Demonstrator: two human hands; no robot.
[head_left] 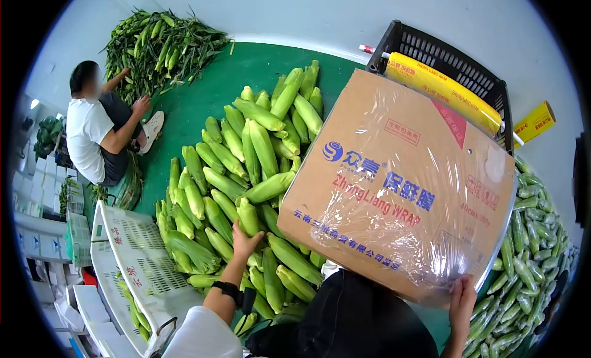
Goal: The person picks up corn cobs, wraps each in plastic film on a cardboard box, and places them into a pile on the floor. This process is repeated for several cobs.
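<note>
My left hand (pixel 247 242) is closed around the lower end of a husked-green ear of corn (pixel 248 215) at the near side of a large corn pile (pixel 231 152). My right hand (pixel 462 301) is at the lower right corner of a cardboard box (pixel 375 192), its fingers pinched at the edge of the clear plastic wrap (pixel 446 250) stretched over the box top. The wrap lies shiny and creased, with nothing resting on it. A yellow printed roll of wrap (pixel 443 90) lies along the far edge of the box.
A black crate (pixel 452 56) stands behind the box, with another yellow roll (pixel 534 124) beside it. Film-wrapped corn (pixel 529 259) is heaped at right. White crates (pixel 144 266) stand at left. A person (pixel 101 127) sits by a leafy corn heap (pixel 157 53).
</note>
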